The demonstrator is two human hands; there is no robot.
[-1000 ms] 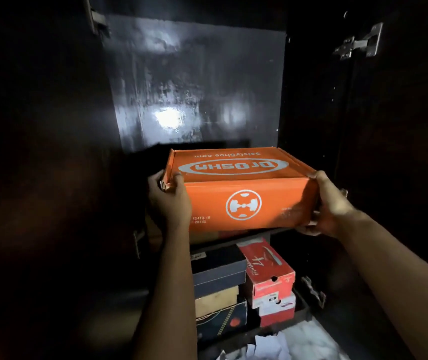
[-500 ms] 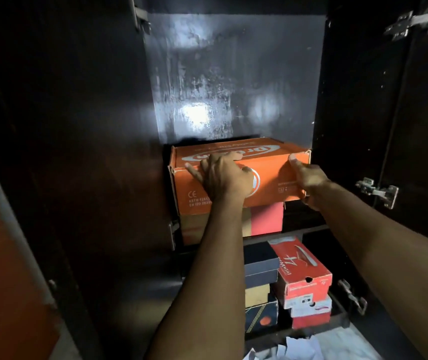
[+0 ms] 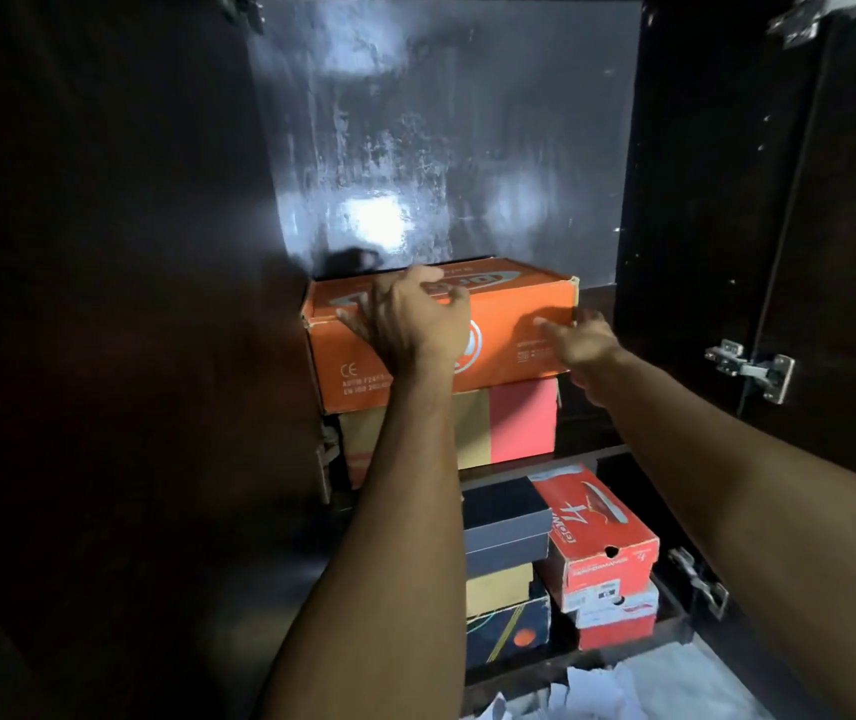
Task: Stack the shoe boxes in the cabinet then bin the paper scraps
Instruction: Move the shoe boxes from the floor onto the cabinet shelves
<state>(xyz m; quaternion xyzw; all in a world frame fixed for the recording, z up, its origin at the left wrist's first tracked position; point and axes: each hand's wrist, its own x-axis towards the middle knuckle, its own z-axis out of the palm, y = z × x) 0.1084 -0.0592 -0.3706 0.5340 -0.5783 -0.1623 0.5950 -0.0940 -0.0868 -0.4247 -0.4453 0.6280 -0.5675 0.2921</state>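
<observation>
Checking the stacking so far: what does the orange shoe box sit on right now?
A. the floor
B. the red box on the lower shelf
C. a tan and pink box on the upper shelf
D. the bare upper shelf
C: the orange shoe box rests directly on the tan and pink box on the upper shelf, with both hands at its front.

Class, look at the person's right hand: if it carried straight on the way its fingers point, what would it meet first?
The right hand points forward and slightly left at the front face of the orange shoe box, near its right corner. It would probably meet that face first; its fingertips look to be at or almost on it, though depth is hard to judge.
</observation>
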